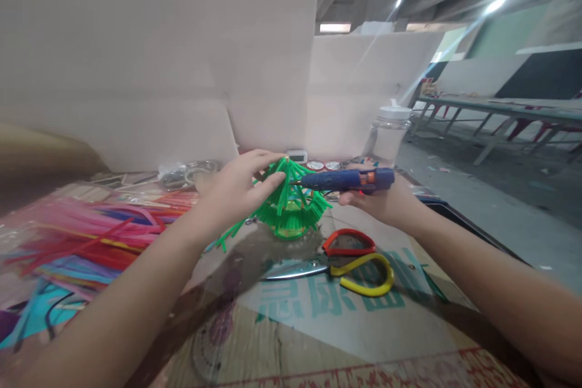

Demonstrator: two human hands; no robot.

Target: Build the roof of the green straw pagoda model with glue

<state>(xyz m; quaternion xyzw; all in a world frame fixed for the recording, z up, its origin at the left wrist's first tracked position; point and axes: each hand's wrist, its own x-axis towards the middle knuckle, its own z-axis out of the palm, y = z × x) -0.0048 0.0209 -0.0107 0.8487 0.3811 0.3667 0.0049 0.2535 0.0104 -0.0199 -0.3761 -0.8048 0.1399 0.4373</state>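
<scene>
A green cone-shaped piece built from pipe cleaners [291, 218] stands on the table in front of me. My left hand [254, 182] is closed on its upper left side, thumb and fingers near the tip. In my right hand [373, 197] is a blue hot glue gun [345, 180], held level with its nozzle pointing left at the cone's upper part. Whether the nozzle touches the green strands I cannot tell. Just below lies a pair of scissors [331, 268] with one red and one yellow handle, blades toward the left.
Bundles of coloured pipe cleaners [104, 230] cover the left side. A clear bottle with a white lid [388, 133] stands behind my right hand. White boards [159, 60] rise at the back, with a small digital display [297, 156] before them.
</scene>
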